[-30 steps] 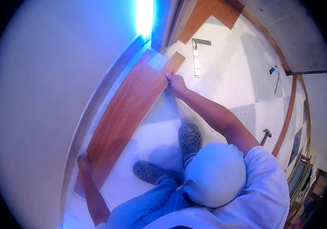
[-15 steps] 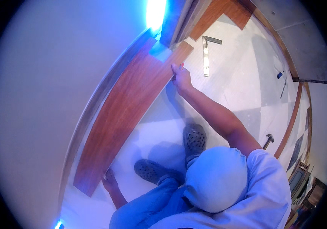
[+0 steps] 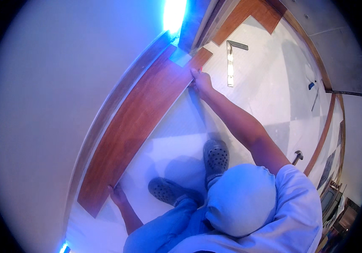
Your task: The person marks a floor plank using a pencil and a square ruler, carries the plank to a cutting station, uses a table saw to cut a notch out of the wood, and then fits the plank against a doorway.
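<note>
A long reddish-brown floor plank lies along the foot of the wall, with a notch cut from its far end beside the door frame. Near its close end, my left hand grips the right edge, thumb on top and the other fingers mostly hidden. My right hand is closed on the same edge by the notched end. A small red-tipped thing shows at the right fingers; its kind is too small to tell.
A metal try square lies on the pale floor beyond my right hand. A hammer and a blue-handled tool are farther right. Laid planks stand at the back. Grey clogs are on my feet; a bright lamp shines by the frame.
The plank's near end has shifted slightly left, toward the wall. My left hand has moved with it, and its thumb now shows on top. My right hand keeps its place on the edge.
</note>
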Action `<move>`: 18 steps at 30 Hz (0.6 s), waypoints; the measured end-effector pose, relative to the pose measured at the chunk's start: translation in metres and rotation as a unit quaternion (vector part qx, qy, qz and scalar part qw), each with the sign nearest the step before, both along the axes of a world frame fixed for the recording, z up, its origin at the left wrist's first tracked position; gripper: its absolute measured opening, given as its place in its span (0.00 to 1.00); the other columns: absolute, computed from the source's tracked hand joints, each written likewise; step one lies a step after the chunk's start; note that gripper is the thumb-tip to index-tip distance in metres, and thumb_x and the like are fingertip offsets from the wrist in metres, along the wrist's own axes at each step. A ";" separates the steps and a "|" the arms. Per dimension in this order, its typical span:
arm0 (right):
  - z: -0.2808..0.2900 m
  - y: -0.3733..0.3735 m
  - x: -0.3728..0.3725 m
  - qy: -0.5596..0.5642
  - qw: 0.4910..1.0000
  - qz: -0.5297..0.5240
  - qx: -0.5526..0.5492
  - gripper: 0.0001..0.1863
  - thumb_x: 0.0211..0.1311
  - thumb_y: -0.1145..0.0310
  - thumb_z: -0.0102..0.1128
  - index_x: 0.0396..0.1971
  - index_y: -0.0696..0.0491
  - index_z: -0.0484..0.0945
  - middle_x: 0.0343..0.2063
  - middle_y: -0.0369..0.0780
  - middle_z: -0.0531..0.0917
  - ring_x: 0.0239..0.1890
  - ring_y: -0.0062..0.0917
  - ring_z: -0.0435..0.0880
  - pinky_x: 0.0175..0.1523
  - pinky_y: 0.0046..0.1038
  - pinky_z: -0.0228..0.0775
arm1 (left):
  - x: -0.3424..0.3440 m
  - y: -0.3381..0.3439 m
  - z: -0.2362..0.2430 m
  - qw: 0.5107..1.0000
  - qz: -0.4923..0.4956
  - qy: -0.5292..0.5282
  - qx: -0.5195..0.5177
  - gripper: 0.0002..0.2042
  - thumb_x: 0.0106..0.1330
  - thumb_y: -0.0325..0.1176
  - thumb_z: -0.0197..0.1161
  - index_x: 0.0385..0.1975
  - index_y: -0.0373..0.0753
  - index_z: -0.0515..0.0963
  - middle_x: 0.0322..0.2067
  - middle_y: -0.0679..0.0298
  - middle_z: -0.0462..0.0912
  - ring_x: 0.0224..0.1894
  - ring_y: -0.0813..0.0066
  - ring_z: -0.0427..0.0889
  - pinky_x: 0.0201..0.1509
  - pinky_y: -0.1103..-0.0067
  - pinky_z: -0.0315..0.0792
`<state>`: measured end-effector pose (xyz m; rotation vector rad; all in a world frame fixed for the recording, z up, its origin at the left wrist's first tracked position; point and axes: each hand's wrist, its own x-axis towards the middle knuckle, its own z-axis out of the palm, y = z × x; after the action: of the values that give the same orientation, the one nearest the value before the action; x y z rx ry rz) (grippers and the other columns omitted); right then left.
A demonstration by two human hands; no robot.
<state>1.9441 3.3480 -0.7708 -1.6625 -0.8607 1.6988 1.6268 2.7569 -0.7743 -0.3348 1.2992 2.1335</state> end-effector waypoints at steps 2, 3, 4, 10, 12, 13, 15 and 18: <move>-0.001 0.004 0.001 -0.041 0.999 -0.014 0.010 0.20 0.75 0.57 0.58 0.31 0.59 0.78 0.20 0.36 0.77 0.22 0.26 0.83 0.23 0.30 0.76 | -0.003 0.006 -0.009 0.999 -0.012 0.000 0.031 0.35 0.68 0.36 0.70 0.67 0.20 0.61 0.67 0.44 0.68 0.71 0.52 0.66 0.80 0.59 0.54; -0.001 0.007 0.003 -0.023 1.000 -0.009 0.015 0.20 0.76 0.57 0.57 0.31 0.61 0.77 0.20 0.37 0.78 0.22 0.28 0.85 0.24 0.31 0.78 | -0.005 0.008 -0.012 0.999 -0.016 -0.012 0.036 0.35 0.68 0.37 0.70 0.67 0.22 0.62 0.68 0.46 0.68 0.71 0.53 0.65 0.81 0.58 0.53; 0.000 0.006 0.002 -0.004 1.000 -0.002 0.015 0.21 0.76 0.57 0.56 0.31 0.62 0.77 0.20 0.38 0.79 0.23 0.30 0.87 0.25 0.31 0.80 | -0.008 -0.002 -0.016 0.999 -0.018 -0.024 0.036 0.35 0.68 0.38 0.70 0.68 0.25 0.63 0.69 0.48 0.68 0.72 0.53 0.65 0.81 0.58 0.53; 0.009 0.018 0.019 -0.091 0.983 0.157 0.012 0.27 0.79 0.55 0.50 0.32 0.68 0.77 0.24 0.51 0.87 0.22 0.36 0.90 0.28 0.33 0.84 | -0.004 -0.002 -0.016 1.000 -0.021 0.020 -0.013 0.31 0.73 0.40 0.65 0.67 0.26 0.65 0.66 0.49 0.72 0.67 0.56 0.70 0.76 0.61 0.60; 0.011 0.019 0.018 -0.093 0.980 0.177 0.013 0.26 0.79 0.55 0.50 0.31 0.67 0.77 0.24 0.53 0.87 0.21 0.37 0.89 0.28 0.33 0.84 | -0.004 0.002 -0.012 0.999 -0.020 0.024 -0.020 0.29 0.75 0.40 0.62 0.66 0.24 0.65 0.64 0.48 0.74 0.64 0.57 0.73 0.72 0.63 0.64; 0.011 0.022 0.019 -0.085 0.980 0.177 0.010 0.25 0.78 0.55 0.52 0.31 0.66 0.76 0.23 0.53 0.86 0.21 0.37 0.88 0.27 0.33 0.84 | -0.005 0.003 -0.012 0.999 -0.034 0.026 -0.021 0.28 0.76 0.40 0.60 0.66 0.24 0.65 0.64 0.49 0.74 0.64 0.57 0.73 0.71 0.64 0.65; 0.010 0.029 0.018 -0.081 0.981 0.176 0.006 0.24 0.78 0.56 0.53 0.30 0.65 0.76 0.23 0.53 0.86 0.20 0.36 0.88 0.27 0.32 0.83 | -0.006 0.007 -0.014 0.999 -0.035 0.024 -0.022 0.27 0.77 0.41 0.58 0.66 0.24 0.66 0.63 0.49 0.74 0.63 0.58 0.74 0.70 0.65 0.65; 0.007 0.031 0.017 -0.094 0.980 0.175 0.008 0.25 0.78 0.55 0.52 0.30 0.65 0.76 0.24 0.53 0.87 0.21 0.36 0.89 0.27 0.33 0.83 | -0.012 0.009 -0.020 1.000 -0.006 0.012 -0.027 0.27 0.77 0.41 0.58 0.65 0.24 0.66 0.63 0.49 0.75 0.64 0.59 0.74 0.72 0.66 0.65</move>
<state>1.9607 3.3787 -0.7643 -1.7605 -1.3193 1.7700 1.6145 2.7658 -0.7944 -0.3238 1.3716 2.1023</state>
